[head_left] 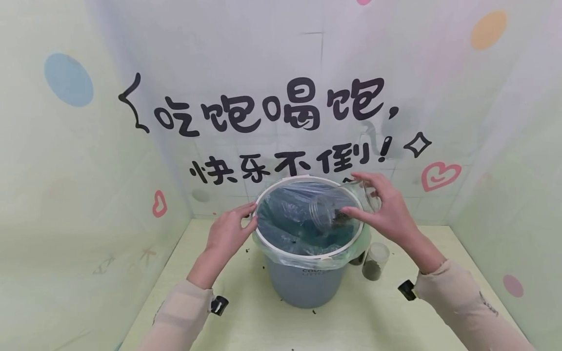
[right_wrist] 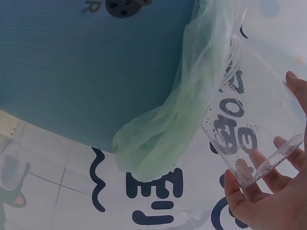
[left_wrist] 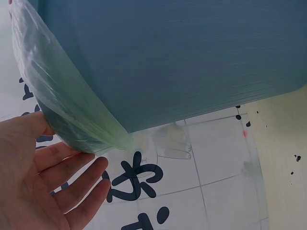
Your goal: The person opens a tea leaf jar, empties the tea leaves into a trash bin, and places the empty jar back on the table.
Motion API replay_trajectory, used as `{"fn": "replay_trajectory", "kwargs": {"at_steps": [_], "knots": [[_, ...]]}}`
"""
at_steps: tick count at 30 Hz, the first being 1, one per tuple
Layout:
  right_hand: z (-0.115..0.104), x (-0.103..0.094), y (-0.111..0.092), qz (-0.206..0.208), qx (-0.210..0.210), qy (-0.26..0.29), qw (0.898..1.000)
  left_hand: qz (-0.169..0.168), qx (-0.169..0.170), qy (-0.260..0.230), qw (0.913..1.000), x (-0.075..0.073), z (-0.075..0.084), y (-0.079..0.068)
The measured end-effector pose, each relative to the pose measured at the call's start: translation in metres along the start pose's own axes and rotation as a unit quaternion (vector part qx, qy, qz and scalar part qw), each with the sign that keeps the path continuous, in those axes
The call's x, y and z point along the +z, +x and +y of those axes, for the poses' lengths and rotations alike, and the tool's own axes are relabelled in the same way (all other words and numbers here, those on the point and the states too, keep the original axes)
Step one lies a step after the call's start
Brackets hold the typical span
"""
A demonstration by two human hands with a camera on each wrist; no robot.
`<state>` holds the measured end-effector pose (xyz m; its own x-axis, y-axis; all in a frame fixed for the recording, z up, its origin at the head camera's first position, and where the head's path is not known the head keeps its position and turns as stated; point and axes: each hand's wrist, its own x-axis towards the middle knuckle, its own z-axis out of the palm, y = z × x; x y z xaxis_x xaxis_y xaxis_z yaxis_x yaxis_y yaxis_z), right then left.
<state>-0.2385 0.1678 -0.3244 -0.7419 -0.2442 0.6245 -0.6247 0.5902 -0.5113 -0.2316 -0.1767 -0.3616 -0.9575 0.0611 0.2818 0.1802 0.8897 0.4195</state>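
Note:
A blue-grey trash bin point(head_left: 305, 282) with a white rim is lined with a pale green plastic bag point(head_left: 290, 204) folded over the rim. At the bin's left side, my left hand point(head_left: 228, 229) holds the rim with thumb and forefinger; in the left wrist view the other fingers extend below the bag's edge. My right hand point(head_left: 388, 209) grips a clear jar point(right_wrist: 264, 129) by its base end, at the right side of the rim. The jar is tipped, its round mouth point(head_left: 322, 213) pointing left into the bin. Small dark bits cling to its inner walls.
Just right of the bin stands a small clear container point(head_left: 373, 263) with dark contents, and a second dark item is partly hidden behind the bin. Dark crumbs are scattered on the pale table point(head_left: 246, 321). A printed backdrop point(head_left: 281, 53) encloses the back and sides.

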Motion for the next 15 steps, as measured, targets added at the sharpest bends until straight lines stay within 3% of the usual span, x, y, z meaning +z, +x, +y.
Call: {"fn": "replay_trajectory", "kwargs": {"at_steps": [15], "knots": [[-0.009,-0.009,0.022,0.002,-0.011,0.009,1.000,-0.002,-0.002,-0.002,1.0000,0.000,0.000,0.000]]}}
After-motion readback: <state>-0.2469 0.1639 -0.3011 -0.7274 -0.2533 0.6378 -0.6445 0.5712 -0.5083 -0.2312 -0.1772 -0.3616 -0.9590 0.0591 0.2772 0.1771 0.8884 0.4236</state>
